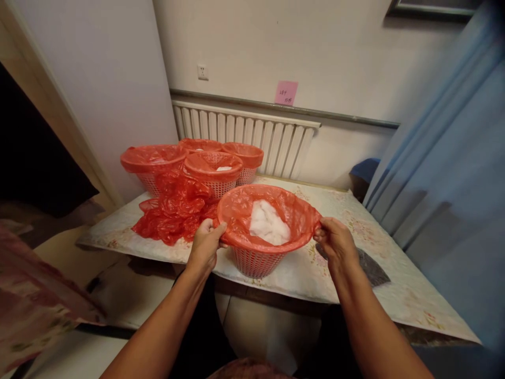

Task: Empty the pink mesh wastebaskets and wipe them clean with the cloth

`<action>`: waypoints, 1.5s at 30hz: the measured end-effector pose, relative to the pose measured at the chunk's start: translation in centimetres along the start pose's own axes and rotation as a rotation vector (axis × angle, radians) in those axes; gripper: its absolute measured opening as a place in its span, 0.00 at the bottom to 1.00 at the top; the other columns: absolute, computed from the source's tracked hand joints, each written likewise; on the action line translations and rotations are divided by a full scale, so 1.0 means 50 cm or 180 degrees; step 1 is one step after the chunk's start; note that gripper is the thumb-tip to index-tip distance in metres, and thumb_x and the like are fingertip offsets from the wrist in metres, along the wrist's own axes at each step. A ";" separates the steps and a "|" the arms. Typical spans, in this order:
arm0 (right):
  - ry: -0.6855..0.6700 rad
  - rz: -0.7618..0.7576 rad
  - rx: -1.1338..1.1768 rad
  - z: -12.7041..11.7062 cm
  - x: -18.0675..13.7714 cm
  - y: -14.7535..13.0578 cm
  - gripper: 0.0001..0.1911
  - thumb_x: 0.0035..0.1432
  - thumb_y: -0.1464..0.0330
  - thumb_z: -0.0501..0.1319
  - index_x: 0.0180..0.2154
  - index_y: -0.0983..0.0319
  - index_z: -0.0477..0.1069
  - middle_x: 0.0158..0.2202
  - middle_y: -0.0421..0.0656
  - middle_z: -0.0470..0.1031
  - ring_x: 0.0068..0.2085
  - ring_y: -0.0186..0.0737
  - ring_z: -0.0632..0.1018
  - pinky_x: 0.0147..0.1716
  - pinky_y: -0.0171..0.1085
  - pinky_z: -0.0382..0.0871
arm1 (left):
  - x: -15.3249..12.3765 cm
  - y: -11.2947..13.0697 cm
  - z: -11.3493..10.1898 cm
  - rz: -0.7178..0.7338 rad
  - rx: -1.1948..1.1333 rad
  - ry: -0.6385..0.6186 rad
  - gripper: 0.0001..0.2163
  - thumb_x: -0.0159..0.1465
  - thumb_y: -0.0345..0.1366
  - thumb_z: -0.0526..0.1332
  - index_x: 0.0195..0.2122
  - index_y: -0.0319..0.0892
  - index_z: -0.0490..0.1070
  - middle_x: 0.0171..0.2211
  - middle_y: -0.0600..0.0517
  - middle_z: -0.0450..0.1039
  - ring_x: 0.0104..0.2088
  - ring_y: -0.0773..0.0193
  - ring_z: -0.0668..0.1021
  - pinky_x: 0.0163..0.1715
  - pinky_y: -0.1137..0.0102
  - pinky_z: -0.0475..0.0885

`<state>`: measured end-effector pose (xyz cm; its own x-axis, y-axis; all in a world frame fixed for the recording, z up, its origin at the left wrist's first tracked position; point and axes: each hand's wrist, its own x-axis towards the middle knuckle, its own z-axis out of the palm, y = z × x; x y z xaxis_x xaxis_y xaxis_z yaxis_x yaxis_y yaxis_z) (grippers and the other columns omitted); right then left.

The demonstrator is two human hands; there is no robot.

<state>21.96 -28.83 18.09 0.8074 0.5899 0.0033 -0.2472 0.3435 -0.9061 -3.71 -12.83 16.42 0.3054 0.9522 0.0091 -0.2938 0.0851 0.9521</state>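
A round plastic basket (258, 262) with meshed sides stands near the front edge of the table, lined with a thin red plastic bag (232, 213). The bag is folded over the basket's rim. Inside lies a white, soft-looking lump (268, 222). My left hand (207, 242) pinches the bag at the left side of the rim. On the opposite side, my right hand (335, 239) has its fingers closed on the bag's edge, pulling it out a little past the rim.
Several more lined baskets (213, 176) stand at the back left. Crumpled red bags (173, 210) are heaped before them. A dark flat piece (371, 267) lies right on the flowered tablecloth (394, 284). Behind are a radiator (244, 126) and, rightward, a blue curtain (442, 173).
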 end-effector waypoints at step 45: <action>-0.0074 -0.1446 -0.2601 0.053 -0.014 -0.003 0.08 0.47 0.68 0.58 0.31 0.59 0.74 0.24 0.37 0.73 0.21 0.32 0.69 0.22 0.32 0.65 | -0.010 0.039 0.055 0.0390 0.0050 0.0080 0.11 0.51 0.39 0.64 0.28 0.43 0.61 0.19 0.61 0.63 0.15 0.72 0.67 0.17 0.76 0.65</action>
<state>20.03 -27.36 19.34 0.7212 0.5427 0.4306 0.5499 -0.0704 -0.8323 -1.95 -13.97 19.09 0.2453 0.9622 0.1181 -0.3131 -0.0367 0.9490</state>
